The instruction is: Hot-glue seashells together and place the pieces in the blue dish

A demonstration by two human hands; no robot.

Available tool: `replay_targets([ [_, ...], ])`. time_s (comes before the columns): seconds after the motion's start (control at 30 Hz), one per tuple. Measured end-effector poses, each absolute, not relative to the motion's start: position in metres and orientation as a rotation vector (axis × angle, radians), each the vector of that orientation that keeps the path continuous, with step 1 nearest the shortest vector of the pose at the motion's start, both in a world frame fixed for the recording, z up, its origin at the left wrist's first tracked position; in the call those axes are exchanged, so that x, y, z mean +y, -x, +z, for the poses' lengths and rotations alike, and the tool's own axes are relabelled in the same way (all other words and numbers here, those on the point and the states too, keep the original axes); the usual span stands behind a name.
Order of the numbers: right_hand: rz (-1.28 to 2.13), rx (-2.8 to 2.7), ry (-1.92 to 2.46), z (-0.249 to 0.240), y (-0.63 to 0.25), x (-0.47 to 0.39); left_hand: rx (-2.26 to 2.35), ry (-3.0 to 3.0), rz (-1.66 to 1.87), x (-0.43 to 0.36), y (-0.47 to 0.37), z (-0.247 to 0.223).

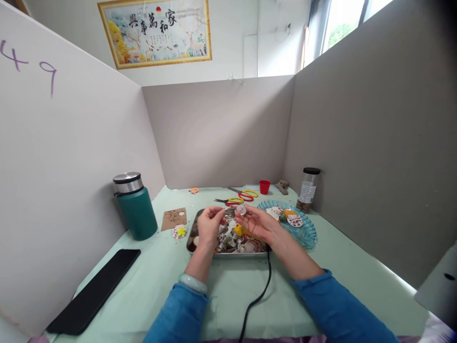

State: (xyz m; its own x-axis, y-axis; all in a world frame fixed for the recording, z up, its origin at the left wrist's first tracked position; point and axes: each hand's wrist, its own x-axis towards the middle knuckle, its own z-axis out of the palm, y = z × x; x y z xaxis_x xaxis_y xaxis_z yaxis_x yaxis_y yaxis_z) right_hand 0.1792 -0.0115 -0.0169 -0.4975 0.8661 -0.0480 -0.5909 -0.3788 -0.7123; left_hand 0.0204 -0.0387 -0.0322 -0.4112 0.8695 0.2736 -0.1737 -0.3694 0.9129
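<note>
My right hand (259, 223) pinches a small round whitish, see-through disc (241, 209) between thumb and fingers. Close beside it, my left hand (210, 225) has thumb and forefinger pressed together; anything in that pinch is too small to make out. Both hands are above a metal tray (232, 255) of shells and small stones (226, 238), with a yellow star-shaped piece (238, 230) among them. A black cord (262, 290) runs from the tray's right corner toward the front edge; what it joins is hidden under my right hand.
Around the tray are a blue plate (310, 237) with decorated pieces, scissors (230, 201), a red cup (264, 186), a brown card (174, 218) and a decorated disc (179, 232). A green bottle (138, 212), black slab (96, 290) and lidded jar (307, 190) stand near the side panels.
</note>
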Motion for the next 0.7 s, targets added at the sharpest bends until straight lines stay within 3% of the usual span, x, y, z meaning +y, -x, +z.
replay_targets([
  [0.3,1.783,-0.982,0.598,-0.024,-0.178,-0.013,1.161,-1.104,1.871,-0.041,-0.025,-0.030],
  [0.57,1.028,-1.392,0.737,-0.034,-0.166,-0.015,1.253,-1.282,1.904,-0.043,-0.027,-0.032],
  [0.7,0.864,-1.496,0.767,-0.036,-0.164,-0.019,1.264,-1.383,1.957,-0.047,-0.030,-0.033],
])
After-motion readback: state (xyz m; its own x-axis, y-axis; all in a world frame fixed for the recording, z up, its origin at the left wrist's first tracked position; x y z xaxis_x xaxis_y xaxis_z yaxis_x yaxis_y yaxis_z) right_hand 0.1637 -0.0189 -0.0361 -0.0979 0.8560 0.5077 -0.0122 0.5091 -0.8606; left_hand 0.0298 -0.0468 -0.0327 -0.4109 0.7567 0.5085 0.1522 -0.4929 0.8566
